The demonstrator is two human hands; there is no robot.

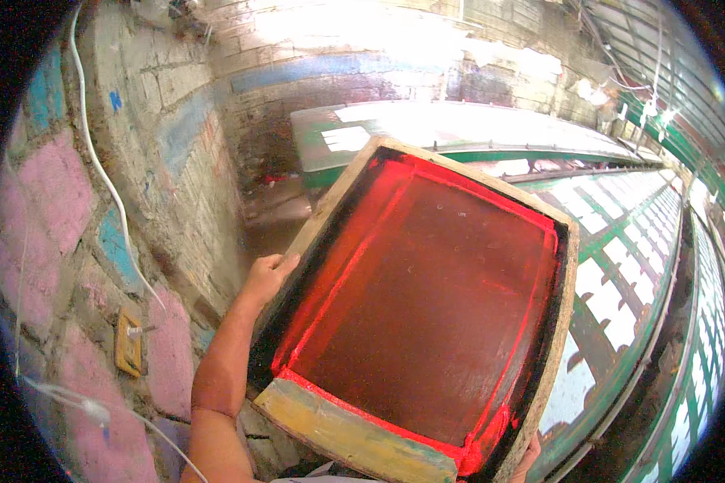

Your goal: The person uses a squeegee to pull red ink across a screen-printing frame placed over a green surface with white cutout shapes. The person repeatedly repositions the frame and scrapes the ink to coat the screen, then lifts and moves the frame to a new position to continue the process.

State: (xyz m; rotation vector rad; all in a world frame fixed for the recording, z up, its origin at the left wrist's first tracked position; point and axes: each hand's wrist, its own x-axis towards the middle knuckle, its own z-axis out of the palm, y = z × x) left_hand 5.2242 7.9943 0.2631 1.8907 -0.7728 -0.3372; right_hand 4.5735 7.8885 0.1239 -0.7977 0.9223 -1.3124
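A wooden screen printing frame point(572, 290) is held tilted in front of me, over the gap beside the tables. Its dark mesh point(427, 306) has bright red ink smeared along the edges. My left hand point(270, 278) is closed around the left rail, thumb on top. Low on the right rail, part of my right hand point(528, 460) shows gripping the outer edge; most of it is hidden behind the frame. Across the near end lies a broad wooden bar point(354, 431) stained yellow. I cannot tell whether it is a squeegee or part of the frame.
Long green-edged tables point(660, 330) run away on the right, bearing rows of white pieces. Another long table point(475, 129) stands behind the frame. Close on my left is a rough stone wall point(48, 201) with a hanging white cable point(97, 153) and a yellow socket plate point(127, 344).
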